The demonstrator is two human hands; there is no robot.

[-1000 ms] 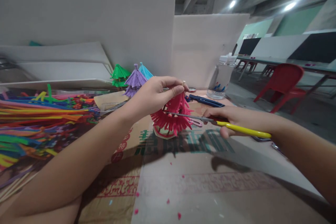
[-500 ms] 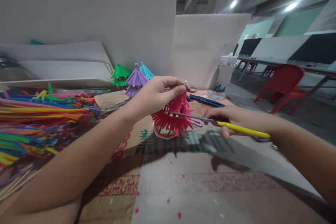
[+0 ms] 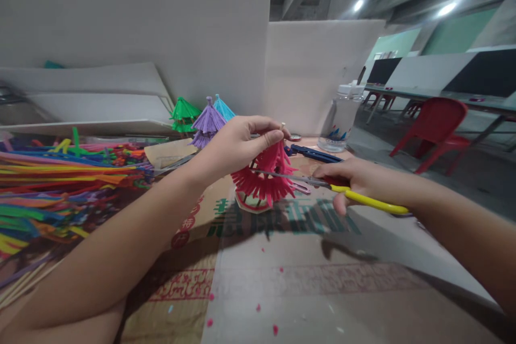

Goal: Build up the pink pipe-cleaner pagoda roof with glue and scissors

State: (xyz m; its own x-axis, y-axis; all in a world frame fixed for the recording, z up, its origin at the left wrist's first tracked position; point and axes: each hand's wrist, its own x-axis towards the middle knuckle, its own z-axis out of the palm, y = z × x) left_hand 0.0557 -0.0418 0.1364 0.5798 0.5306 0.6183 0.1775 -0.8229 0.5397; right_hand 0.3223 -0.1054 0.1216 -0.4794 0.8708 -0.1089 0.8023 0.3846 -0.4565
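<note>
Two fringed tiers seem on the pink model point(image 3: 264, 188), which is on the table point(image 3: 363, 301) under my L hand point(image 3: 253, 140), its fingers pinched round the top. R hand point(image 3: 349, 177) grips yellow-handled scissors point(image 3: 371, 201), blades at the fringe. Pink clippings point(image 3: 275, 329) lie nearer me, so some cutting's prob. done; ends look uneven, so I'd est. more's left, amt. unclear.

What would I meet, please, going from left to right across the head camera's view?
Colourful fuzzy strips, green cone-topped model, purple cone-topped model, light-blue cone top, pinkish-red fringed model, clear bottle, nearest red chair.
</note>
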